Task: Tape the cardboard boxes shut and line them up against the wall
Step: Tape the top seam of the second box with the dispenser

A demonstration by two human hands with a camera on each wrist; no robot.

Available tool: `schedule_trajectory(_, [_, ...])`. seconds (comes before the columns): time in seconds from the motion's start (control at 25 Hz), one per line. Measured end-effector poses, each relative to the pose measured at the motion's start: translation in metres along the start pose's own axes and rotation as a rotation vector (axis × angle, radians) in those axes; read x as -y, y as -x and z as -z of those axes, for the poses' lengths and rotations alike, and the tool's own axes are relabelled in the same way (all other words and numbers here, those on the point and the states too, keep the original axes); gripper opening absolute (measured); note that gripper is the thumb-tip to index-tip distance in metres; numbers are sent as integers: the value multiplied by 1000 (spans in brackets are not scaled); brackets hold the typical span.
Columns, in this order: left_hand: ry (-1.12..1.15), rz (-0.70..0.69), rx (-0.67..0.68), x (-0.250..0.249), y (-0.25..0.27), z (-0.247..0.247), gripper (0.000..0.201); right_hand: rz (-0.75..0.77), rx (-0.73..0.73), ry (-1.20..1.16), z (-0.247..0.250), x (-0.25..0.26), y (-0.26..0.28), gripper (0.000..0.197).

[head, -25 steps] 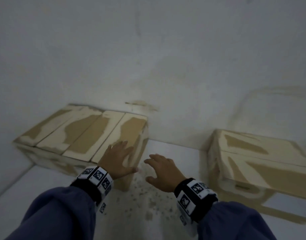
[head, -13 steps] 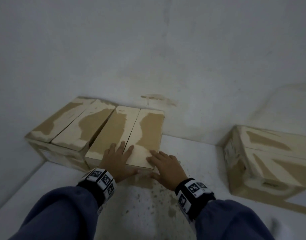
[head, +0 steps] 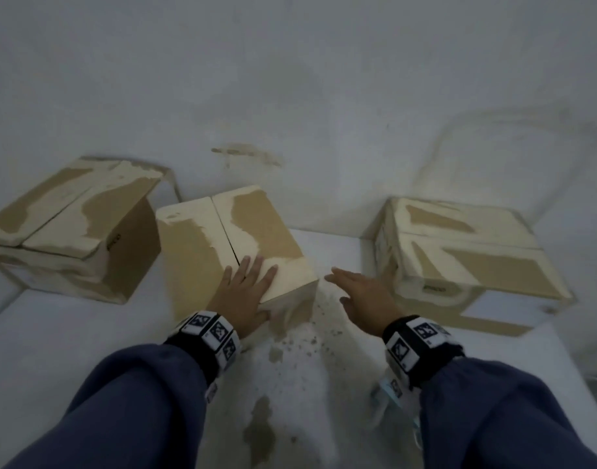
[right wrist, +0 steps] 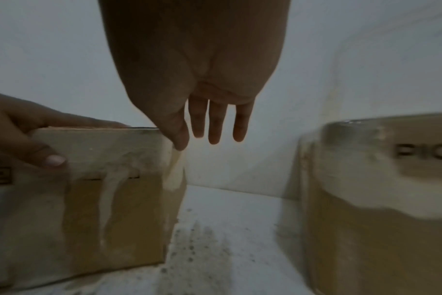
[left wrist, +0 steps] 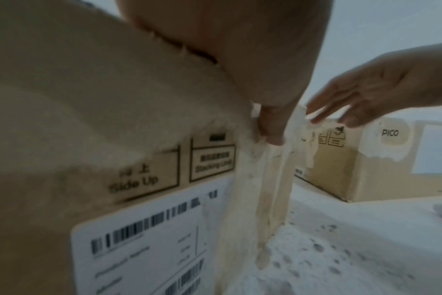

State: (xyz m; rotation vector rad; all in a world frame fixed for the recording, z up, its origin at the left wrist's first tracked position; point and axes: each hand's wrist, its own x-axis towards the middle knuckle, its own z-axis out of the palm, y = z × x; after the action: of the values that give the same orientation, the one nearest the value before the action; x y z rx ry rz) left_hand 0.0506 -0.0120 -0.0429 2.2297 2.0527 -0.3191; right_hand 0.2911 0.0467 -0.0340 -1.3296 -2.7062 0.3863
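Head view: left hand [head: 244,292] fingers [head: 253,270] now spread flat on the middle brown cardboard box [head: 236,238], pulled askew from its neighbour; right hand [head: 364,296] fingers spread, free; realignment needed.

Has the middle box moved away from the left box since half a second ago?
Yes. The middle box now stands apart from the left box with a gap; before they touched. The left hand rests on it.

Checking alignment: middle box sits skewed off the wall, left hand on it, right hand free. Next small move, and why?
Probably bring the right hand onto the middle box and push its near corner toward the wall. The left hand lies flat on top with its thumb over the front face; the box sits angled, with gaps to both neighbours.
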Motion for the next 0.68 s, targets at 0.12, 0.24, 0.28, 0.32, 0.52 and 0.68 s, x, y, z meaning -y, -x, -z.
schedule_trajectory(0.12, [23,66,-31,-31,5,-2,79,-232,202,6,12,-58,54,42])
schedule_trajectory(0.24, [53,127,-54,-62,13,-4,76,-382,417,104,10,-110,104,51])
schedule_trajectory(0.28, [66,139,-55,-74,16,-5,76,-380,486,170,7,-122,119,57])
schedule_trajectory(0.32, [77,149,-53,-85,19,-5,75,-346,538,244,2,-131,131,63])
schedule_trajectory(0.52, [115,157,-22,-130,35,-4,74,-14,580,472,-28,-143,149,66])
schedule_trajectory(0.68, [231,152,12,-139,45,8,80,59,568,417,-37,-141,139,45])
